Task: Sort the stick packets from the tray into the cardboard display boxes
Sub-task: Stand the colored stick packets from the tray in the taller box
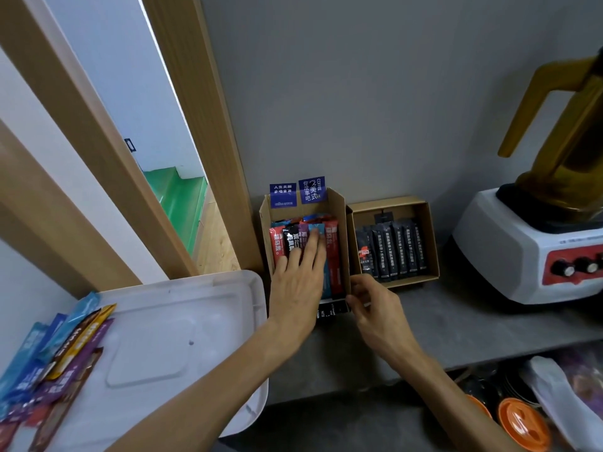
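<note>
The left hand lays straight fingers flat on the stick packets beneath them, while the right hand pinches the cardboard display box corner between curled fingertips.

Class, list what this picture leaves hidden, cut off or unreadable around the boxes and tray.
Head view: bright packets in the left box, partly covered by the left hand.
Head view: tray packets, cut off by the left and bottom edges.
Head view: print on dark packets in the right box, too small.
</note>
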Demonstrator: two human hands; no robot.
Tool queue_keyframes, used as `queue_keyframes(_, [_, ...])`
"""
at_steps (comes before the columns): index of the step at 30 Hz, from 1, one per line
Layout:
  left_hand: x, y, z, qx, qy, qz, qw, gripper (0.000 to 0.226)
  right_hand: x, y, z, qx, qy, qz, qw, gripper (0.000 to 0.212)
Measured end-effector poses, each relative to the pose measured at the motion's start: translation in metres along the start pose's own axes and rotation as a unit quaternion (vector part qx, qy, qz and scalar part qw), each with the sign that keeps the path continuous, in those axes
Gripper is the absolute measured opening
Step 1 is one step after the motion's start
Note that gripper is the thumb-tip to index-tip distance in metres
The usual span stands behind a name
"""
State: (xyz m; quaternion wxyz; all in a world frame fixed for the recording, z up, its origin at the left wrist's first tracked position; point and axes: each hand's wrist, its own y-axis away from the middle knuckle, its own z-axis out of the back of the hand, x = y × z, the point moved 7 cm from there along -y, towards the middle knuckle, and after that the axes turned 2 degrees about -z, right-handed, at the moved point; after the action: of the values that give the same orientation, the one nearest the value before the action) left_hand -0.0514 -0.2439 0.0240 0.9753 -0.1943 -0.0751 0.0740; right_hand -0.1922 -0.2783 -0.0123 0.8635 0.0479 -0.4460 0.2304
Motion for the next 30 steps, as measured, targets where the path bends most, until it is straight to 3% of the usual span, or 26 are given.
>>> queue_keyframes(10, [-0.003, 0.000, 0.003, 0.001, 0.008, 0.001, 1.000, 0.101, -0.001, 0.003, 0.001, 0.001, 0.003, -0.012, 1.000, 0.034])
queue_keyframes(15, [0.000, 0.019, 0.021, -0.037, 0.041, -0.030, 0.998, 0.098, 0.005, 0.014, 0.008, -0.070, 0.014, -0.027, 0.997, 0.031])
queue_keyframes(20, [0.036, 0.065, 0.060, -0.117, 0.090, -0.034, 0.989, 0.055, 0.036, 0.031, 0.003, -0.093, -0.001, -0.006, 0.996, 0.022])
queue_keyframes(23, [0.086, 0.098, 0.071, -0.145, 0.107, 0.019, 0.984, 0.033, 0.063, 0.040, -0.014, -0.065, -0.029, 0.009, 0.997, 0.020])
queue_keyframes(30, [0.217, 0.194, 0.059, -0.054, 0.122, 0.264, 0.955, 0.016, 0.133, 0.048, -0.108, 0.095, -0.059, 0.006, 0.994, 0.013])
